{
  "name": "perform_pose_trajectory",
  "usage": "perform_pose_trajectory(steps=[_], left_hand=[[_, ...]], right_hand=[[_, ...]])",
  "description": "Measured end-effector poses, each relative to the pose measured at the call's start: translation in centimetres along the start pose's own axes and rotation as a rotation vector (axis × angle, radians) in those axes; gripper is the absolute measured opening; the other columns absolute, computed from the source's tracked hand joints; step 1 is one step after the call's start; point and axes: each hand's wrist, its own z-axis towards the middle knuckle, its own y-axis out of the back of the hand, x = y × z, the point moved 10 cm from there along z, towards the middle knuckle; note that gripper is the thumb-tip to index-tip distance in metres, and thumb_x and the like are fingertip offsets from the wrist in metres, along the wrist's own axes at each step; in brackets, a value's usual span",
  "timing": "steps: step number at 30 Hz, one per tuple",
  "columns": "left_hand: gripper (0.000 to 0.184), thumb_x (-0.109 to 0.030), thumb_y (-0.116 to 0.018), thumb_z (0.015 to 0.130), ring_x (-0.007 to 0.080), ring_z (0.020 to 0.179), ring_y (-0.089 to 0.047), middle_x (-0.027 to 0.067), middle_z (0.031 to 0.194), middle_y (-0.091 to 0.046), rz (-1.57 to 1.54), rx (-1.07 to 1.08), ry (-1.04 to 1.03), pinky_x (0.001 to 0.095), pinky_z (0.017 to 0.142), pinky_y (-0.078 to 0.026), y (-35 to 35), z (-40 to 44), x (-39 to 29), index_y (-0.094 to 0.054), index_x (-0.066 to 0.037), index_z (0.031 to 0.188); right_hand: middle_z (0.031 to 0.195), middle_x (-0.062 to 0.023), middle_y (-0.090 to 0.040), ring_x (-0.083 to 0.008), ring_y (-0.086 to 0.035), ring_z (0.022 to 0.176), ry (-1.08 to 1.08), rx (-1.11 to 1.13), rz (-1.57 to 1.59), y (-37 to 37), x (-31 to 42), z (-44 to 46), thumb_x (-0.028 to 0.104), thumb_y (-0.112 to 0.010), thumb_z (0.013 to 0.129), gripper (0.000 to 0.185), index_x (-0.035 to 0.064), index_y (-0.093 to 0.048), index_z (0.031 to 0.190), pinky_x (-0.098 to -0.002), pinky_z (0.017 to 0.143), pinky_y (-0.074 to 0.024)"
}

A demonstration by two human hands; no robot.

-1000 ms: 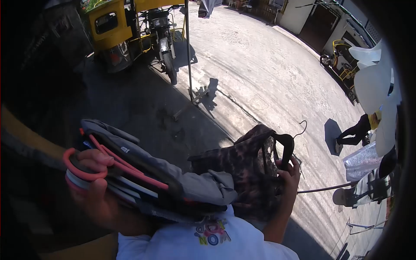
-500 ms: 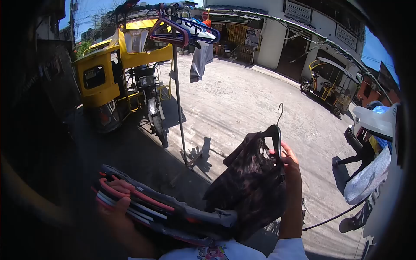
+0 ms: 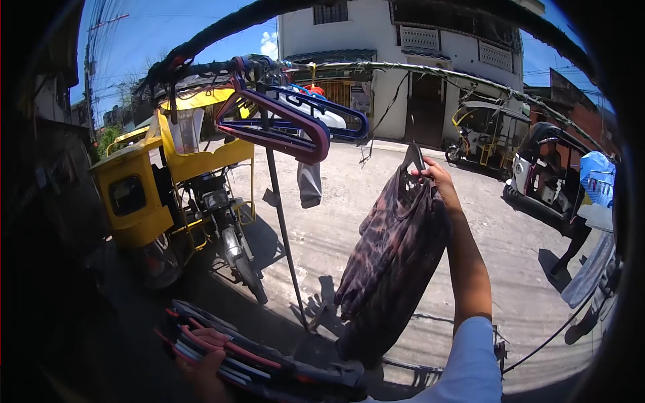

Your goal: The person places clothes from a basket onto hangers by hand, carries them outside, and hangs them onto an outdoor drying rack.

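Note:
My right hand [image 3: 435, 176] is closed around a black clothes hanger [image 3: 416, 158] near its hook, out in front of me at arm's length. From it hangs a dark, mottled brown-and-black garment [image 3: 396, 248]. Low on the left, my left hand [image 3: 207, 349] grips a stack of clothes hangers [image 3: 245, 359], red, white and black, with dark clothing on them. Ahead, several empty hangers [image 3: 275, 127], maroon and blue, dangle from a pole, left of the raised garment.
A line [image 3: 403, 66] runs across the top toward the right, with a grey cloth [image 3: 309, 185] hanging near the upright pole [image 3: 279, 201]. A yellow tricycle [image 3: 134, 195] is parked at left. Other vehicles and a person [image 3: 574, 235] are at right.
My right hand has lifted the hanger with the mottled garment upward and away from me. My view has tilted up, and the hanger stack sits lower in it, still in my left hand.

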Motion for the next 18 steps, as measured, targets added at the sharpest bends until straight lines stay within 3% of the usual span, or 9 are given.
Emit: perform_pose_trajectory(steps=[2, 3, 4, 5, 8, 9, 12, 16, 18], left_hand=[[0.044, -0.006, -0.062, 0.058, 0.0175, 0.079, -0.056, 0.0082, 0.084, -0.057, -0.001, -0.074, -0.012, 0.0314, 0.081, -0.044, 0.7, 1.0, 1.1, -0.049, 0.002, 0.099], [0.041, -0.006, -0.061, 0.06, 0.0179, 0.08, -0.056, 0.0085, 0.085, -0.057, 0.014, -0.044, -0.039, 0.0319, 0.082, -0.043, 0.5, 1.6, 1.6, -0.05, 0.001, 0.098], [0.037, -0.007, -0.061, 0.062, 0.0184, 0.082, -0.056, 0.0088, 0.086, -0.056, 0.03, -0.015, -0.067, 0.0324, 0.083, -0.042, 0.4, 2.2, 2.1, -0.05, 0.001, 0.098], [0.029, 0.002, -0.06, 0.073, 0.0181, 0.081, -0.054, 0.0118, 0.085, -0.058, 0.137, 0.055, -0.08, 0.0322, 0.081, -0.042, -0.7, 2.6, 1.8, -0.05, 0.005, 0.1], [0.029, 0.003, -0.063, 0.071, 0.0174, 0.081, -0.054, 0.0109, 0.087, -0.058, 0.047, -0.125, -0.067, 0.0285, 0.076, -0.045, -0.9, 3.4, 4.1, -0.053, 0.002, 0.098], [0.025, 0.002, -0.064, 0.071, 0.0167, 0.08, -0.054, 0.0094, 0.086, -0.058, 0.072, -0.206, -0.055, 0.0278, 0.072, -0.047, -1.2, 3.7, 4.8, -0.055, 0.001, 0.094], [0.022, 0.001, -0.064, 0.071, 0.0158, 0.077, -0.054, 0.0077, 0.084, -0.058, 0.168, -0.203, -0.095, 0.0284, 0.071, -0.047, -3.9, 5.7, 5.7, -0.056, 0.0, 0.091], [0.016, 0.0, -0.063, 0.073, 0.0153, 0.074, -0.054, 0.0068, 0.084, -0.059, 0.221, -0.365, -0.102, 0.0275, 0.07, -0.046, -5.5, 6.0, 7.0, -0.057, -0.001, 0.088], [0.016, 0.0, -0.062, 0.073, 0.0156, 0.076, -0.054, 0.0072, 0.085, -0.059, 0.208, -0.387, -0.072, 0.0277, 0.071, -0.046, -5.8, 6.1, 8.2, -0.057, 0.0, 0.088]], right_hand=[[0.084, -0.0127, -0.064, -0.0123, -0.057, 0.068, 0.1, -0.005, -0.042, -1.1, 0.8, 4.4, 0.007, -0.046, 0.08, 0.042, 0.002, -0.046, 0.122, -0.0233, 0.064, -0.0465], [0.089, -0.0131, -0.064, -0.0136, -0.06, 0.08, 0.156, 0.04, -0.184, -2.2, 1.6, 6.7, 0.009, -0.045, 0.086, 0.04, -0.0006, -0.044, 0.124, -0.0244, 0.073, -0.0459], [0.086, -0.0133, -0.065, -0.013, -0.06, 0.074, 0.184, 0.036, -0.142, -3.0, 1.9, 9.0, 0.01, -0.047, 0.085, 0.039, -0.0013, -0.045, 0.123, -0.0231, 0.069, -0.0459], [0.085, -0.0133, -0.065, -0.0128, -0.06, 0.072, 0.2, 0.051, -0.117, -4.0, 2.0, 11.7, 0.009, -0.047, 0.084, 0.04, -0.0015, -0.045, 0.123, -0.0222, 0.066, -0.0457], [0.079, -0.0121, -0.064, -0.0117, -0.056, 0.064, 0.326, 0.107, -0.047, -7.2, 2.9, 18.6, 0.009, -0.052, 0.08, 0.041, -0.0026, -0.047, 0.12, -0.0218, 0.061, -0.044], [0.081, -0.0114, -0.063, -0.0122, -0.058, 0.068, 0.35, 0.067, -0.035, -8.3, 3.1, 20.9, 0.008, -0.053, 0.079, 0.042, -0.0048, -0.048, 0.118, -0.0219, 0.064, -0.0437], [0.089, -0.0104, -0.06, -0.0126, -0.058, 0.07, 0.469, 0.077, -0.007, -12.0, 3.1, 25.6, 0.004, -0.055, 0.074, 0.043, -0.0068, -0.05, 0.115, -0.0229, 0.066, -0.0438], [0.089, -0.0095, -0.06, -0.0123, -0.056, 0.068, 0.506, 0.126, 0.049, -16.5, 1.4, 30.9, 0.004, -0.056, 0.07, 0.047, -0.0077, -0.05, 0.115, -0.0235, 0.064, -0.0439], [0.091, -0.01, -0.06, -0.0127, -0.058, 0.068, 0.535, 0.088, 0.031, -17.9, 0.5, 32.6, 0.004, -0.054, 0.073, 0.043, -0.0076, -0.05, 0.114, -0.023, 0.069, -0.044]])
